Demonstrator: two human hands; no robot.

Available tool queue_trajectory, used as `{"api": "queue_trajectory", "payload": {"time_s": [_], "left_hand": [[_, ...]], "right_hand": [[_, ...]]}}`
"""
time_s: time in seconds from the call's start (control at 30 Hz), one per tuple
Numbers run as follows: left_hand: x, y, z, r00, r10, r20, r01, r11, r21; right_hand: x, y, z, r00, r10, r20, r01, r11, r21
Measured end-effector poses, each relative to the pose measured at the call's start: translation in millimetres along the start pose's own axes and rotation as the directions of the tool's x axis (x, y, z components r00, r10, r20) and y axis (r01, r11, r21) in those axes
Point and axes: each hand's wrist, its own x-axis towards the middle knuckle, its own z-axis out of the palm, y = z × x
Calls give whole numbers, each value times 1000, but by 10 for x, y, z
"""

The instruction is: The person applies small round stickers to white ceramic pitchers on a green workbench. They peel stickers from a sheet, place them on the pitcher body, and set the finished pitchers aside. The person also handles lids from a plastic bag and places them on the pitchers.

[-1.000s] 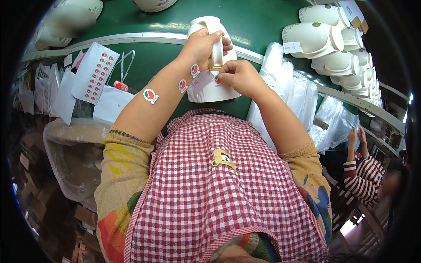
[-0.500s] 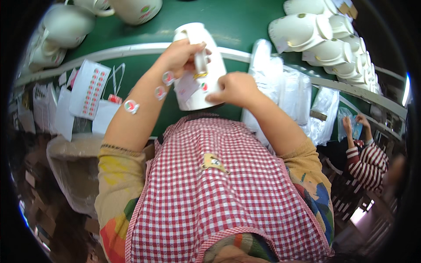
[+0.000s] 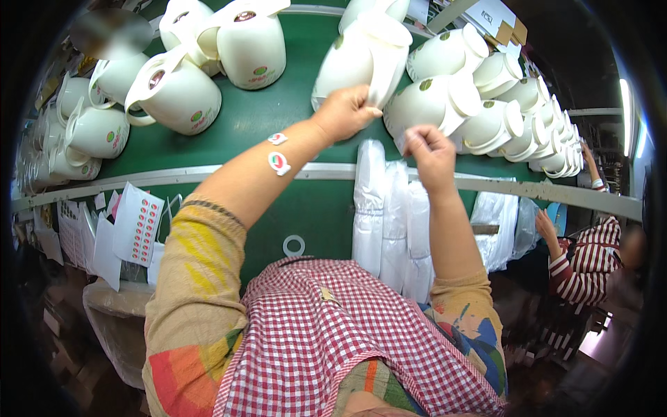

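My left hand [image 3: 347, 112] is closed around the handle of a cream-white jug [image 3: 347, 69], which stands tilted in the view beyond the white rail, beside other jugs. Two small round red-and-green stickers [image 3: 278, 163] cling to my left forearm. My right hand [image 3: 432, 154] is raised in front of a neighbouring white jug [image 3: 424, 108], its thumb and fingers pinched together. Whatever lies between those fingertips, if anything, is too small to make out.
More white jugs [image 3: 182, 94] stand at the left and in a row [image 3: 500, 121] at the right. Plastic-wrapped bundles [image 3: 368, 208] lie beneath my right forearm. A sticker sheet [image 3: 137, 226] hangs at left, a white ring [image 3: 294, 245] lies near me. Another person [image 3: 590, 257] works at right.
The jug has gone from close to my apron to the far jugs, with my left hand on its handle. My right hand has left it. Fewer stickers show on my left forearm.
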Motion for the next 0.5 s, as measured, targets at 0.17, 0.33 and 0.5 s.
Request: {"api": "queue_trajectory", "payload": {"time_s": [0.17,0.33,0.5], "left_hand": [[128,-279,215,999,-18,36,13,992,125],[-20,37,-146,995,-49,92,19,954,300],[256,311,-1761,768,510,-388,50,556,830]], "right_hand": [[1484,-342,55,847,-518,-119,429,798,-423],[3058,-39,33,997,80,-6,-53,599,-799],[3537,447,226,824,561,-82,-546,747,-379]]}}
